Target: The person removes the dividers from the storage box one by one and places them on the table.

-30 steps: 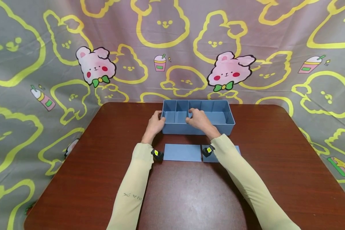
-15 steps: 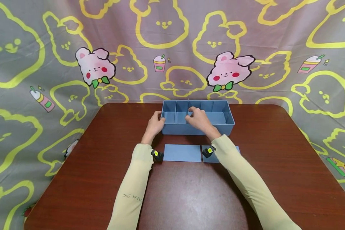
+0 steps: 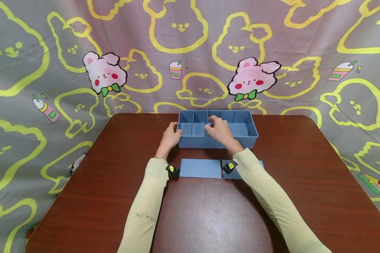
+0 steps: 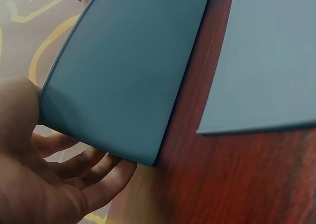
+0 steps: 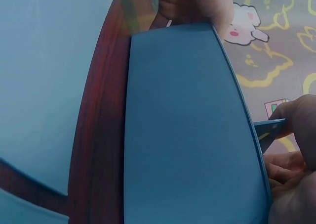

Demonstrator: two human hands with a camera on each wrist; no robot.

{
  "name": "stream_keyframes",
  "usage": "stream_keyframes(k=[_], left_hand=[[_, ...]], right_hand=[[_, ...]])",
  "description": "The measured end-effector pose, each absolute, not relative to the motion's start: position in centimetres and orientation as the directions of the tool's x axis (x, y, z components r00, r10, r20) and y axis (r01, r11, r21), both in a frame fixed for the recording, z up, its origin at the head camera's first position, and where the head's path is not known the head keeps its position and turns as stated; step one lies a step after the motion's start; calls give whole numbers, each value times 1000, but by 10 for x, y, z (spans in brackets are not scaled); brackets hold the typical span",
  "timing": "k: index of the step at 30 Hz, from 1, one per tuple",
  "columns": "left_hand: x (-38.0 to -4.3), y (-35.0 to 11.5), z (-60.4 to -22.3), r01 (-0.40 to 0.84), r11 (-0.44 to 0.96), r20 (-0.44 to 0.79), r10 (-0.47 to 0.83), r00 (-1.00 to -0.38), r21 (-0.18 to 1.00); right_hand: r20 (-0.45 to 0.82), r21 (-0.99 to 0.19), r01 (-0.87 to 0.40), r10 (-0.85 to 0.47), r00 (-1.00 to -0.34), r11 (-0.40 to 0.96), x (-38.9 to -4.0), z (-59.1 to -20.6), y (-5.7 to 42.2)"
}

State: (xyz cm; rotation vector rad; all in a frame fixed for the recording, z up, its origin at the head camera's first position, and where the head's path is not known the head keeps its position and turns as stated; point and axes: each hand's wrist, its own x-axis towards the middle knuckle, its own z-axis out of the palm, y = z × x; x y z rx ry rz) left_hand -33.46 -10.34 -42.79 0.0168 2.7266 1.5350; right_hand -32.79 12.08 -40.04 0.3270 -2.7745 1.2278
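A blue-grey storage box stands lengthwise near the table's back edge, its inside split by thin dividers. At its left end my left hand grips the box, the thumb near the front corner and the fingers along the end wall. My right hand reaches over the front rim and pinches the top of a divider between thumb and fingers. That divider stands upright, its far top corner slightly above the back rim. In the left wrist view, the box's front wall hides most of the inside.
Two flat blue panels lie side by side in front of the box, a left panel and a right panel partly under my right sleeve. Behind the brown table hangs a patterned cloth.
My right hand has risen slightly, and the divider it pinches now stands a little higher at the back rim. The left hand keeps its place on the box.
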Motion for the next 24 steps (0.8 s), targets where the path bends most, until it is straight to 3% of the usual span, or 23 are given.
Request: stream_keyframes(k=[24], left_hand=[[-336,-103,-430,4,532,-2,12,-1000,847]], right_hand=[[248,-747,-259,-105,-963,612,-320,-381,122]])
